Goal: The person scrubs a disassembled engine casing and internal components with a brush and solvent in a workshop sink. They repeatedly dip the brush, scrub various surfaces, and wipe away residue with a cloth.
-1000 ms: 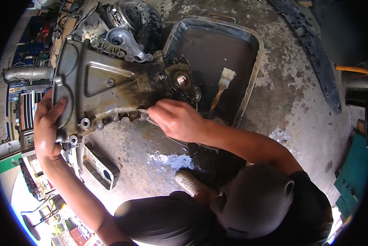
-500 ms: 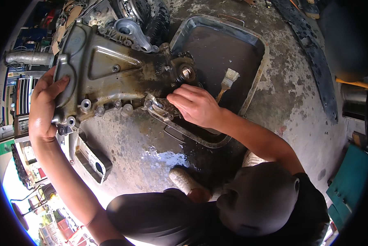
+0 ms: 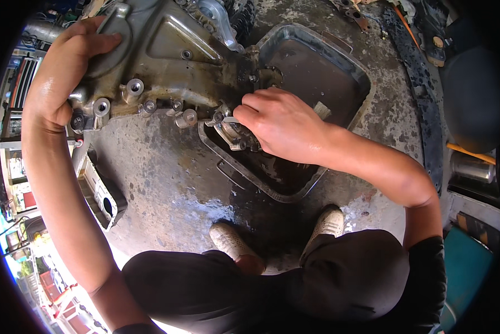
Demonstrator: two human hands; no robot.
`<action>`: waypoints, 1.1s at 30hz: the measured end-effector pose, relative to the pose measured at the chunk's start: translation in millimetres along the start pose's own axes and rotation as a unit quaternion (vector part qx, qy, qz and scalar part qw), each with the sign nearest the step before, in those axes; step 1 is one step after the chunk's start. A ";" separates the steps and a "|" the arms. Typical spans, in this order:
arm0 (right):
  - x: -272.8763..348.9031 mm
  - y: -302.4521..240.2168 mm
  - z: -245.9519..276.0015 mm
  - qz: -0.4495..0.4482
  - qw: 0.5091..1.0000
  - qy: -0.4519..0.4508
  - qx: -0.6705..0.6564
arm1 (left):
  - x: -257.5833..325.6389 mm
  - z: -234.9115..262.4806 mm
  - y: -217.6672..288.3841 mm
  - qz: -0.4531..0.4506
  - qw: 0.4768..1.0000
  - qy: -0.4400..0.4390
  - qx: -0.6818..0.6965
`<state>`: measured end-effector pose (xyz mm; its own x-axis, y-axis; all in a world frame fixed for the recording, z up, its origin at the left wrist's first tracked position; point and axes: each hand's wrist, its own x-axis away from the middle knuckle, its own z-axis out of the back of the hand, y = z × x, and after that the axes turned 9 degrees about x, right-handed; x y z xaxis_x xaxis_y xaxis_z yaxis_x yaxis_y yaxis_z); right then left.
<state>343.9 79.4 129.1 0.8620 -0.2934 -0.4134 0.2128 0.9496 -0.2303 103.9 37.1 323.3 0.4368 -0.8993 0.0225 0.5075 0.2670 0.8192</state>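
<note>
My left hand (image 3: 60, 72) is closed around the far left edge of a large, oil-stained metal engine cover (image 3: 175, 78), thumb on its upper face. Bolt bosses line the cover's near edge, and its right end hangs over a tray. My right hand (image 3: 286, 125) is closed at that end, fingers bent around a small, flat metal scraper blade (image 3: 226, 119) that lies against the cover's edge. Most of the blade is hidden by my fingers. Behind my right hand, the bristles of a paintbrush (image 3: 322, 110) show in the tray; its handle is covered.
The metal tray (image 3: 367, 83) holds dark, murky liquid and stands on stained concrete. A hollow rectangular metal part (image 3: 102, 192) lies at lower left. More metal engine parts (image 3: 219, 25) sit beyond the cover, and a long perforated dark strip (image 3: 428, 122) runs along the right.
In the picture, the cover and my left hand sit higher, and the tray has shifted slightly right. My right hand keeps to the cover's right end and now hides the brush handle.
</note>
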 end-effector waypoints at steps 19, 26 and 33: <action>-5.7 -12.6 12.4 -0.059 0.988 -0.126 -0.062 | -12.8 10.1 -12.8 -0.027 0.998 -0.029 -0.041; 18.4 4.5 -1.1 0.049 0.992 -0.113 0.028 | -32.0 44.2 -36.9 -0.161 0.971 -0.063 -0.164; 40.4 9.0 -29.5 0.041 0.999 -0.014 -0.021 | -9.5 5.0 -15.3 0.025 0.999 -0.014 -0.019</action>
<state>367.0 72.8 84.3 0.8880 -0.2116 -0.4083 0.1226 0.9646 -0.2333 88.4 39.8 313.4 0.4417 -0.8936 0.0801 0.5129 0.3247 0.7946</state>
